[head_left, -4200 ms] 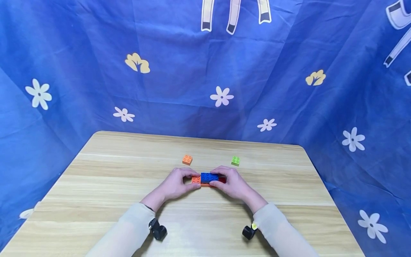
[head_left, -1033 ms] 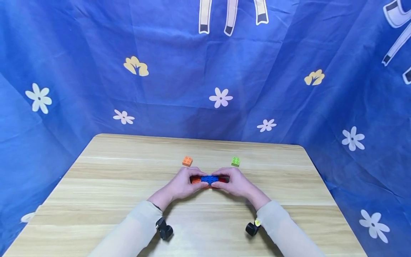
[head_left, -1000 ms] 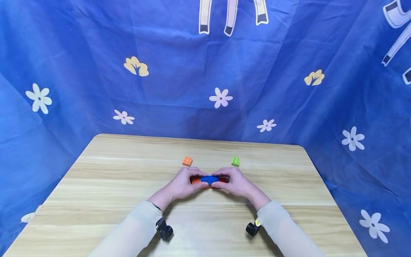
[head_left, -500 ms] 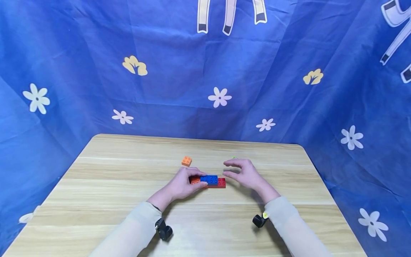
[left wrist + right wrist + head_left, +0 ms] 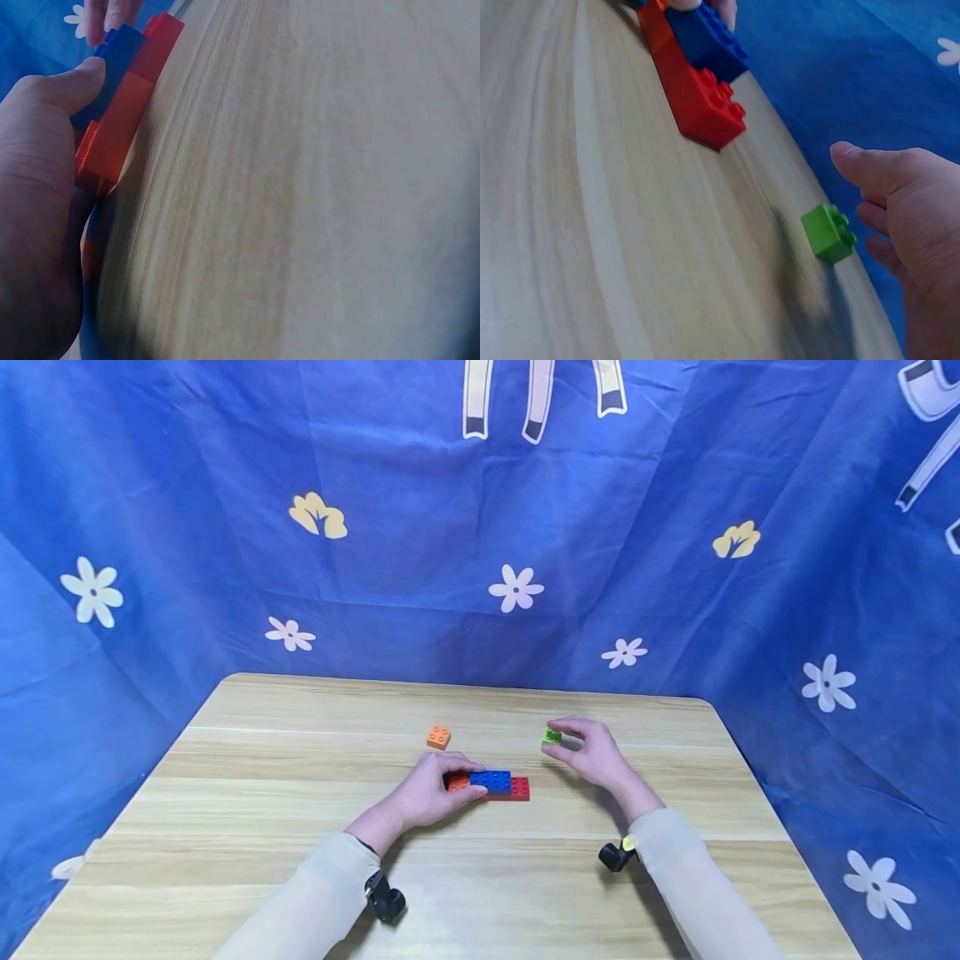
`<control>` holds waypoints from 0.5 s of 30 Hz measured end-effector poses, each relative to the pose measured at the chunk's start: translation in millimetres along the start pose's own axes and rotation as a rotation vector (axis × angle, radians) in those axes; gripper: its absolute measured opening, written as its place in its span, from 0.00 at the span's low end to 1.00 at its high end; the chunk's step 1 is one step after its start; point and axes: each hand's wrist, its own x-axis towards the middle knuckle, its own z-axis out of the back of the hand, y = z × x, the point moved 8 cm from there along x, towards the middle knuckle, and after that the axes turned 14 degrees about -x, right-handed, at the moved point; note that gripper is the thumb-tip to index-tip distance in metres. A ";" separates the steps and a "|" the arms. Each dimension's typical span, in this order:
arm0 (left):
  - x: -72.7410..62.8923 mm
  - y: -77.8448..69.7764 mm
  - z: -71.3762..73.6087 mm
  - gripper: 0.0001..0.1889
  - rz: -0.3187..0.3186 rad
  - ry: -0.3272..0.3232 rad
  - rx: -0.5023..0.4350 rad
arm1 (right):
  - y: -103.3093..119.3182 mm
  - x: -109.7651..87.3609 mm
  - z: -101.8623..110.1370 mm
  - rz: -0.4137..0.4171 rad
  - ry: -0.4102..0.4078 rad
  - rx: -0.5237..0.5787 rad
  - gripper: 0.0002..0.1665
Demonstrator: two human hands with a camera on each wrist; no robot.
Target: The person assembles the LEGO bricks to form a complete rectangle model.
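Observation:
A blue toy brick [image 5: 491, 781] sits on top, spanning an orange-red brick [image 5: 124, 112] and a red brick [image 5: 701, 105] laid end to end on the table. My left hand [image 5: 423, 789] pinches the blue brick between thumb and fingers; its palm side arches over the orange-red end. Over to the right, my right hand [image 5: 596, 756] is at a small green brick [image 5: 829, 234], thumb and fingers spread on either side. In the right wrist view, a gap shows between those fingers and the green brick, which stands on the table with its studs upward.
A small orange brick [image 5: 438, 737] lies behind the left hand. The wooden table [image 5: 495, 877] ends at a blue patterned cloth [image 5: 405, 552] at the back and sides. Black wrist cameras [image 5: 386, 897] sit on both sleeves.
The right hand has let go of the blue brick and moved right and back to the green brick. My left hand, earlier at the orange-red end, has shifted onto the blue brick.

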 end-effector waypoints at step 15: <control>-1.2 1.3 0.1 0.18 0.019 -0.011 -0.004 | -30.6 7.4 -13.5 -0.062 0.017 -0.070 0.34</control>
